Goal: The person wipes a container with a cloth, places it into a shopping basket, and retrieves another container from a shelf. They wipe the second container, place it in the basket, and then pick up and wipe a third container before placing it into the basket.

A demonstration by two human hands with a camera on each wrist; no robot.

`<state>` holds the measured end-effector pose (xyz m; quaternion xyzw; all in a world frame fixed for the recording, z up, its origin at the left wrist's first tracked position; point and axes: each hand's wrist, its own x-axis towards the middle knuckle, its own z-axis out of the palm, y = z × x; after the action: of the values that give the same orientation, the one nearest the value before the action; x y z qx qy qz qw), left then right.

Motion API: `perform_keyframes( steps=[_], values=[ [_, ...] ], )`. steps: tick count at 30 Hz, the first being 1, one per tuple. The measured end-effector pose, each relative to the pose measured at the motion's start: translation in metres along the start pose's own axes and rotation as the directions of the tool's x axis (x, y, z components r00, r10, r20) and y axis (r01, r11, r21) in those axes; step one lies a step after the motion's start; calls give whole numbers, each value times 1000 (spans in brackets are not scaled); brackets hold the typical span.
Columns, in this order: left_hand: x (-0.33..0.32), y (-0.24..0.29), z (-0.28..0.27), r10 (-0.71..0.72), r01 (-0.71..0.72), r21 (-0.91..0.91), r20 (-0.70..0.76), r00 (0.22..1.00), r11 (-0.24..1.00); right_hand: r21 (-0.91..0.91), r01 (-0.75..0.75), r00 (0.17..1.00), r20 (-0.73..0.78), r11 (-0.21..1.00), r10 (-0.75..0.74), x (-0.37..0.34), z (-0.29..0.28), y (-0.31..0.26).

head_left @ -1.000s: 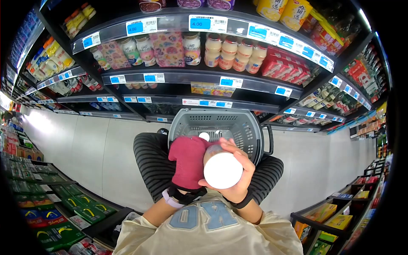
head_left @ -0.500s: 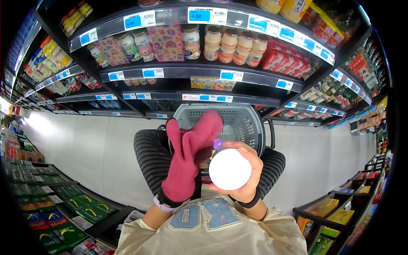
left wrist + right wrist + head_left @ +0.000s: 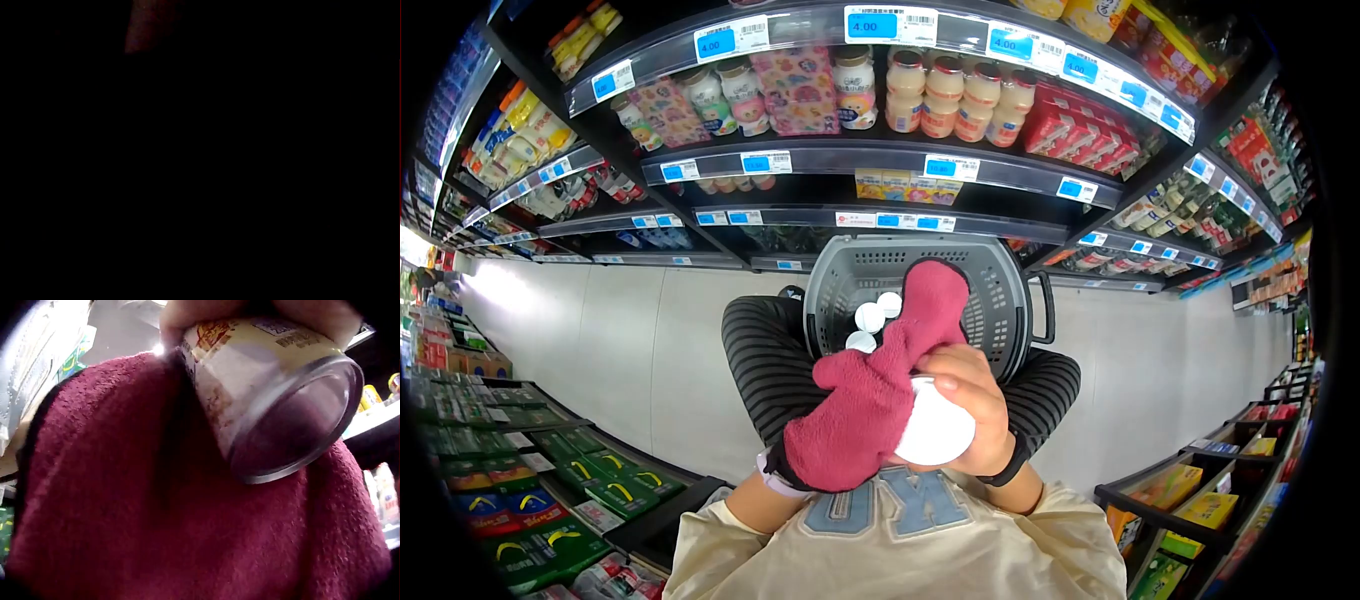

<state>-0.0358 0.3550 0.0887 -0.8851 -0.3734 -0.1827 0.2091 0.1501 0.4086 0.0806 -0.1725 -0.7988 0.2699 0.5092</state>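
A maroon terry mitt [image 3: 870, 400] covers my left hand [image 3: 840, 430] and lies along the side of a can [image 3: 938, 425]. How the fingers bend inside is hidden. In the left wrist view there is only darkness and a dim finger [image 3: 150, 25] at the top edge. My right hand [image 3: 975, 400] holds the can, its white end turned up toward the head camera. In the right wrist view the can [image 3: 237, 381] shows a printed pale label and a rimmed metal end, tilted against the mitt's maroon fabric [image 3: 162, 506].
A grey shopping basket [image 3: 840, 265] stands between the knees, with white round tops [image 3: 870, 317] inside. Ahead, shelves hold jars [image 3: 855, 90], bottles [image 3: 945, 95] and red boxes [image 3: 1080, 125]. Green cartons [image 3: 525, 545] lie at the lower left, and yellow boxes [image 3: 1200, 520] at the lower right.
The mitt rose away from the can toward the basket, then came back right against its side. The white end now tilts, and white tops in the basket have come into view.
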Motion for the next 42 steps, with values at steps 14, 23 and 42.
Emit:
perform_keyframes(
  steps=[14, 23, 42],
  values=[
    [18, -2, 6, -422, 441, -888, 352, 835, 131, 294, -120, 993, 43, 948, 112, -11, 7, -17],
    [13, 1, -16, -495, 470, -845, 303, 814, 255, 179, -178, 983, -8, 968, 182, -15, 6, -8],
    [21, 1, 6, -595, 540, -804, 314, 740, 248, -143, -95, 982, 149, 985, 116, -14, -4, -7]
  ],
)
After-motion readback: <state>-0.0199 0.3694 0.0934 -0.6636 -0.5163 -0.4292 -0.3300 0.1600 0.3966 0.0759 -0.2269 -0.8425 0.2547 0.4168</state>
